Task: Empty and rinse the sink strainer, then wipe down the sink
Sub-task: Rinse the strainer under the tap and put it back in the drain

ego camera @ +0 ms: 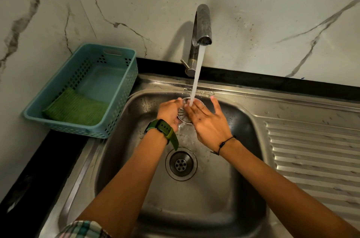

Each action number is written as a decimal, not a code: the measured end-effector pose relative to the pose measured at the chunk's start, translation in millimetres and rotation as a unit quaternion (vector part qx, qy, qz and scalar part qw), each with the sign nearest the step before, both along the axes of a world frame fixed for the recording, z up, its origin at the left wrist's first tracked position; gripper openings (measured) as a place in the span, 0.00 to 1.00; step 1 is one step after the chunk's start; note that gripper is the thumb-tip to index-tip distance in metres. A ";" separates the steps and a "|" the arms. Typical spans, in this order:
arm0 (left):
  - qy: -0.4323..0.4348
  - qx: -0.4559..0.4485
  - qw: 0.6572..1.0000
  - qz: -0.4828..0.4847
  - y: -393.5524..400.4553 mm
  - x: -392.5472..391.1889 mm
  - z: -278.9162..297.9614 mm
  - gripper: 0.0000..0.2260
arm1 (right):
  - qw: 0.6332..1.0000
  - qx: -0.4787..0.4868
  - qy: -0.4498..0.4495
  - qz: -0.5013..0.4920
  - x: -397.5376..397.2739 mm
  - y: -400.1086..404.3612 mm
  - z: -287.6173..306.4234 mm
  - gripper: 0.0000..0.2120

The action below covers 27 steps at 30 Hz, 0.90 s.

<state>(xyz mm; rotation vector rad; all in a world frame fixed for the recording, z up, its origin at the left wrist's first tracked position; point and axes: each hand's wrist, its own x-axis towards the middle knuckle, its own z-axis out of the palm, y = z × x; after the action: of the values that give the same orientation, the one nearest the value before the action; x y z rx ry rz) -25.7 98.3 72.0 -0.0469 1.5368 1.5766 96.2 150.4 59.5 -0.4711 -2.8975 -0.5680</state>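
Two hands meet above the sink (229,189) basin, near its back wall, well clear of the open drain (181,164). The left hand (169,114) pinches the strainer (185,112) by its rim under the faucet (201,29) stream; the right hand (208,120), fingers spread, rubs its face. On the tabletop (39,169) to the left, a teal basket (124,89) holds a green scrub pad (76,109).

Teal perforated basket (124,74), green ribbed cloth (78,108), grey-veined white marble wall (272,13).
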 end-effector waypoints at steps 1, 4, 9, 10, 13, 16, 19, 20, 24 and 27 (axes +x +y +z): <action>-0.013 0.002 1.000 0.020 0.0 -0.4 -0.2 0.09 | 1.000 -0.004 0.013 0.004 -0.6 -1.5 1.5 0.26; -0.071 0.021 0.996 0.052 -3.6 -0.1 -2.0 0.10 | 0.990 -0.093 0.096 0.048 -1.9 -3.8 7.8 0.10; -0.146 0.060 0.987 -0.008 -13.2 0.2 -5.6 0.19 | 0.856 -0.457 0.229 -0.077 -15.4 1.3 13.2 0.10; -0.143 0.055 0.988 -0.013 -14.5 -0.5 -6.7 0.19 | 0.821 -0.498 0.255 -0.115 -20.2 3.9 10.4 0.12; -0.118 0.032 0.992 -0.020 -19.8 -2.6 -7.4 0.17 | 0.683 -0.631 0.307 -0.204 -33.4 9.7 2.3 0.13; -0.113 0.036 0.993 -0.011 -24.0 -4.3 -5.8 0.14 | 0.656 -0.649 0.307 -0.231 -42.9 9.7 -5.7 0.14; -0.109 0.050 0.993 -0.006 -24.4 -4.9 -7.5 0.13 | 0.723 -0.586 0.283 -0.231 -47.1 3.1 -9.3 0.14; -0.098 0.052 0.994 -0.014 -23.9 -3.3 -8.1 0.13 | 0.740 -0.575 0.270 -0.222 -47.7 0.9 -10.0 0.15; -0.091 0.079 0.993 -0.015 -20.0 5.8 -10.6 0.13 | 0.787 -0.568 0.199 -0.138 -44.9 -8.3 -12.6 0.21; -0.127 0.110 0.986 -0.005 -16.4 8.1 -10.6 0.11 | 0.827 -0.525 0.177 -0.093 -33.6 -13.6 -18.4 0.26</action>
<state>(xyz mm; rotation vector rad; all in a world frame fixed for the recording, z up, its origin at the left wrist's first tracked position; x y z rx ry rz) -17.6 81.9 61.4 -0.1116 1.1589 1.6537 62.6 136.8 41.1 -0.8487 -2.5243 1.0769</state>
